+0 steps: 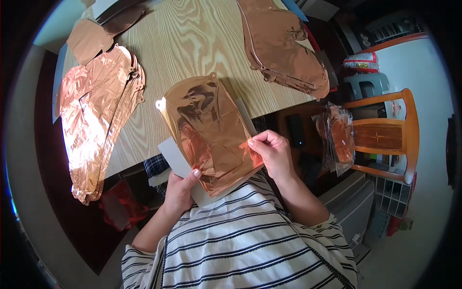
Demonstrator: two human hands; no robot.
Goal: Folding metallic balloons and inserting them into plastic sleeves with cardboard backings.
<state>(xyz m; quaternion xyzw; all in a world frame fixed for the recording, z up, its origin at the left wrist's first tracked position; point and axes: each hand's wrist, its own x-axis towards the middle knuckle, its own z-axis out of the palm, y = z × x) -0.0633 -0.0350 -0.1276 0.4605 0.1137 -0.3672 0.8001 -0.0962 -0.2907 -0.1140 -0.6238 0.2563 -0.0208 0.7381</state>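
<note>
Beneath copper foil — left hand partly hidden.

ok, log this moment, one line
left hand: gripping copper foil piece, lower left | right hand: pinching its right edge | pale card: beneath | table: foil stacks left and right

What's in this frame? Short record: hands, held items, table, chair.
left hand: grips the lower-left side of the copper foil piece, thumb on top
right hand: pinches a thin orange strip at the foil's right edge
under foil: pale grey board, showing at the left
table: wood-grain top; left foil stack, right foil stack
chair: wooden, on the right, clear bags beside its backrest
</note>
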